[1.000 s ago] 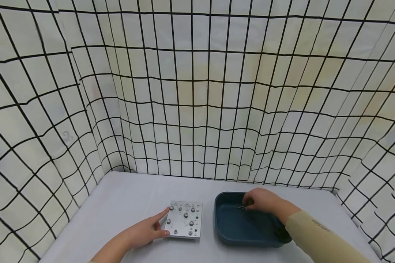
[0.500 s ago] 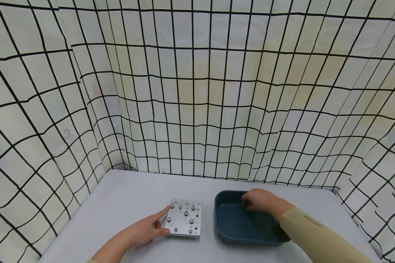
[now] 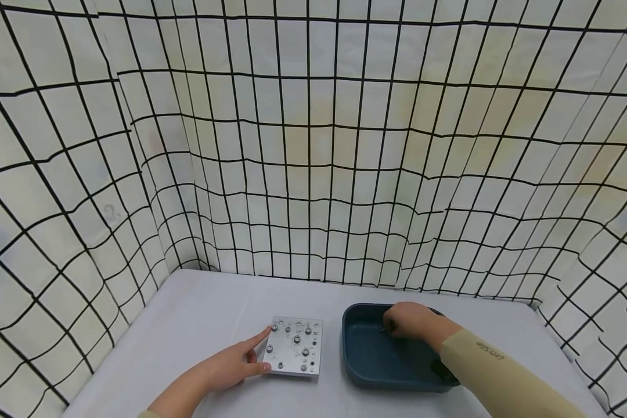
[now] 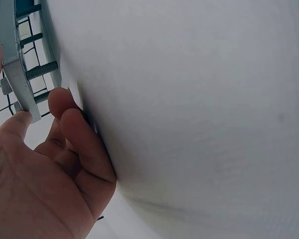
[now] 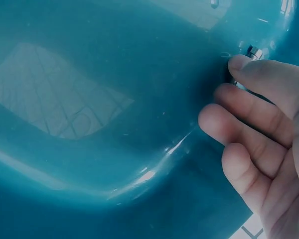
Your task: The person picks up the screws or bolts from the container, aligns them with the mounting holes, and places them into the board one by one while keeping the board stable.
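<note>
A square silver metal plate (image 3: 293, 347) lies left of the tray in the head view, with several bolts set in it. My left hand (image 3: 229, 367) is at its left edge, index finger straight at the far corner and thumb at the near corner. Threaded bolt ends (image 4: 42, 69) stick out of its underside in the left wrist view; the other fingers fold in close to the tabletop. My right hand (image 3: 411, 320) reaches into the blue tray (image 3: 349, 354). There it pinches a small silver bolt (image 5: 254, 52) between thumb and forefinger; the bolt's middle is hidden by the thumb.
A white cloth (image 3: 214, 302) covers the table. White walls with a black grid (image 3: 324, 174) rise behind and on both sides. A strip of tabletop lies between plate and tray. One small shiny piece (image 5: 214, 4) shows at the top of the right wrist view.
My right hand has shifted slightly left within the tray, and less of the bolt shows past its fingers. The left hand and the plate stay in place.
</note>
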Demonstrator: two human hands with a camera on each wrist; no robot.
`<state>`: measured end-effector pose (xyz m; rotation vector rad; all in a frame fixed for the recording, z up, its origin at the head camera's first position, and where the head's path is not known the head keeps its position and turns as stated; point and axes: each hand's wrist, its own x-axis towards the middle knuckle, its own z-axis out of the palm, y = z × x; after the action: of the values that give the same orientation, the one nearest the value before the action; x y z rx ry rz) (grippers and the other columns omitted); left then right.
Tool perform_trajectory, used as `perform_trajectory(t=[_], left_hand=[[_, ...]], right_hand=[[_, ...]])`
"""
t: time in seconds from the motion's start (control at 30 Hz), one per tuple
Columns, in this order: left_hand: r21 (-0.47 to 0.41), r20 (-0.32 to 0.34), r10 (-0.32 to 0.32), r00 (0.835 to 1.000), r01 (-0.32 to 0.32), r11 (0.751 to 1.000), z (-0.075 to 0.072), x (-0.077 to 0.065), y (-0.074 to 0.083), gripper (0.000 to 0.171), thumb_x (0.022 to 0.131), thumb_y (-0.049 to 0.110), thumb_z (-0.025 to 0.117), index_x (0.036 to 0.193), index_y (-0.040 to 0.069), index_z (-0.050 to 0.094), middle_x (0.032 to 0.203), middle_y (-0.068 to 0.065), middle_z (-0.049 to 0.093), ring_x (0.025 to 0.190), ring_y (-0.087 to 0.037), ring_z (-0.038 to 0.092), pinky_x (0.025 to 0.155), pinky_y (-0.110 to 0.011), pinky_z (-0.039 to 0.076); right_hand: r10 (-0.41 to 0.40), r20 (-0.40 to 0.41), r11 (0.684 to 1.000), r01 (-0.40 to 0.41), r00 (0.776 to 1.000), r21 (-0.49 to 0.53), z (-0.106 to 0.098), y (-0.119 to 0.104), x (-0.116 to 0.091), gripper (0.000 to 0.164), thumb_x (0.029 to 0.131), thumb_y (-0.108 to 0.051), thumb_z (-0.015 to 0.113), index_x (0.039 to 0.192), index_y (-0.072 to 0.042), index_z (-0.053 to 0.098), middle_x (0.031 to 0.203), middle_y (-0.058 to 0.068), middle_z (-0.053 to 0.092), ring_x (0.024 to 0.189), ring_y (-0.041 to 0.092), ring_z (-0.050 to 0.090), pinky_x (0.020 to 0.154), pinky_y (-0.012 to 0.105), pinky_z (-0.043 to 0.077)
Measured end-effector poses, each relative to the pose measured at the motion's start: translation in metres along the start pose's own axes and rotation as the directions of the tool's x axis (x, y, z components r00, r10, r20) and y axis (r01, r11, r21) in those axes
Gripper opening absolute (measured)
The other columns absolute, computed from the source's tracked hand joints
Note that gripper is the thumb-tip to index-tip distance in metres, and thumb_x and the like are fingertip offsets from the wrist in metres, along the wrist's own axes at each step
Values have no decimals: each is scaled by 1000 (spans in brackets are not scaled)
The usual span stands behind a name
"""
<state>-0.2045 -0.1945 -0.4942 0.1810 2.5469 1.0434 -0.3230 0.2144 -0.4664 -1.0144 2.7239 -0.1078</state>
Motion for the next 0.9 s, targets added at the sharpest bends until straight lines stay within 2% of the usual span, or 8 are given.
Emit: perform_trajectory(t=[0.23, 0.53, 0.73, 0.9], left_hand=[[5, 0, 0, 1000, 0, 1000, 1, 0, -1, 86, 87, 50, 71, 157, 21, 31, 89, -2, 50, 66, -19, 52, 60, -33, 39], [3, -6, 8, 1000, -8, 1000, -1, -3, 4, 86, 86, 49, 72, 156, 20, 32, 89, -2, 51, 67, -19, 51, 61, -33, 39], [2, -12, 1, 1000, 0, 1000, -1, -4, 5, 85, 86, 48, 73, 156, 19, 33, 89, -2, 51, 67, -19, 51, 61, -33, 38], [2, -15, -7, 1000, 7, 1000, -1, -4, 5, 86, 86, 49, 73, 156, 20, 33, 89, -2, 50, 67, -19, 51, 61, -33, 38]], right_hand=[[9, 14, 1000, -9, 1000, -5, 1, -1, 1, 14, 82, -11, 80, 84, -22, 71, 81, -12, 62, 71, 6, 55, 67, 30, 49], [-13, 11, 1000, 13, 1000, -22, -3, -6, -2, 10, 83, -12, 79, 84, -19, 71, 81, -10, 63, 71, 7, 56, 67, 30, 49], [25, 14, 998, -26, 1000, 57, -8, -7, -4, 6, 87, -16, 76, 87, -19, 71, 81, -14, 62, 72, 5, 55, 69, 32, 50], [22, -26, 990, -18, 999, 142, -15, -7, -8, 4, 90, -18, 73, 88, -19, 71, 82, -15, 62, 74, 5, 56, 70, 33, 50]])
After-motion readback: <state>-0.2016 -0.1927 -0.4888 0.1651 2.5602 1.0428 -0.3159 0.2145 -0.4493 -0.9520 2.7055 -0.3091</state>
